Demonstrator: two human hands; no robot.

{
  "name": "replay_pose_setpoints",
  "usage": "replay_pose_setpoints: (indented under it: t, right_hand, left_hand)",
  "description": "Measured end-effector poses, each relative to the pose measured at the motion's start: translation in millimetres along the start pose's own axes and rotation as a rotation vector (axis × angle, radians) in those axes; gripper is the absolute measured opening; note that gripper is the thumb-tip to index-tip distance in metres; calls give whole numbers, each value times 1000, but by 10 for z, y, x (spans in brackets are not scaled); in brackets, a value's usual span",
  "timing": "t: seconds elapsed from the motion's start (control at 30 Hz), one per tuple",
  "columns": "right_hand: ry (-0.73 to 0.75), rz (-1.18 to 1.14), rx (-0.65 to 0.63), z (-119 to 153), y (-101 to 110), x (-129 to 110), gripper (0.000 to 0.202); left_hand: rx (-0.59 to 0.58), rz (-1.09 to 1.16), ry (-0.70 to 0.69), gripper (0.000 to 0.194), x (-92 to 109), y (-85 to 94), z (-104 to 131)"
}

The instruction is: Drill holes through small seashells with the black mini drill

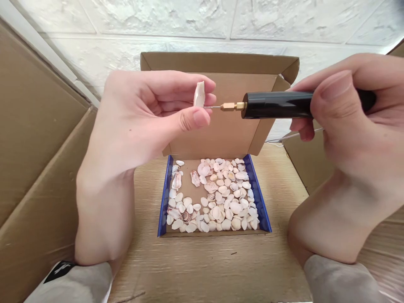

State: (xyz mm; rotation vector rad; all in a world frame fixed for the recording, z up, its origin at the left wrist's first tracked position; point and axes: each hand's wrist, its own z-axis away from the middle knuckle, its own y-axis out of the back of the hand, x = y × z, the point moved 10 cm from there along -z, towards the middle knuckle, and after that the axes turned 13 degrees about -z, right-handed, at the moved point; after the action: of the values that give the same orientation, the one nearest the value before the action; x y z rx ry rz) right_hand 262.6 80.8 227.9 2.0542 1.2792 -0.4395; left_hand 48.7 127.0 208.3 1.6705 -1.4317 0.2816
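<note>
Between the thumb and fingers of my left hand (148, 113) is a pale seashell (199, 94), held upright on its edge. My right hand (344, 109) grips a black mini drill (277, 104) with a brass chuck, lying level and pointing left. Its thin bit reaches the lower part of the shell beside my left thumb; whether it has gone into the shell I cannot tell. Below both hands, an open cardboard box (161, 210) with blue sides holds many small white and pinkish seashells (227, 198).
The box's raised lid (233, 134) stands behind my hands, near a white brick-pattern wall (176, 21). Cardboard panels (38, 126) rise on the left and another cardboard piece (293, 160) stands on the right. A thin white cable (284, 138) runs behind my right hand. The box rests on a wooden tabletop (208, 269).
</note>
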Motion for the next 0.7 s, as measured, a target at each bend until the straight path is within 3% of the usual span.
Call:
replay_pose_setpoints:
  t: [0.1, 0.2, 0.43, 0.7]
  right_hand:
    - [3, 22, -53, 9, -28, -28, 21]
    - [59, -37, -97, 20, -55, -97, 31]
    - [-56, 26, -6, 34, 31, 20, 22]
    - [64, 63, 15, 15, 34, -61, 23]
  left_hand:
    - [39, -15, -61, 30, 49, 40, -2]
    - [51, 6, -76, 31, 58, 46, -2]
    - [9, -4, -89, 35, 49, 38, -4]
    - [22, 6, -90, 37, 49, 40, 15]
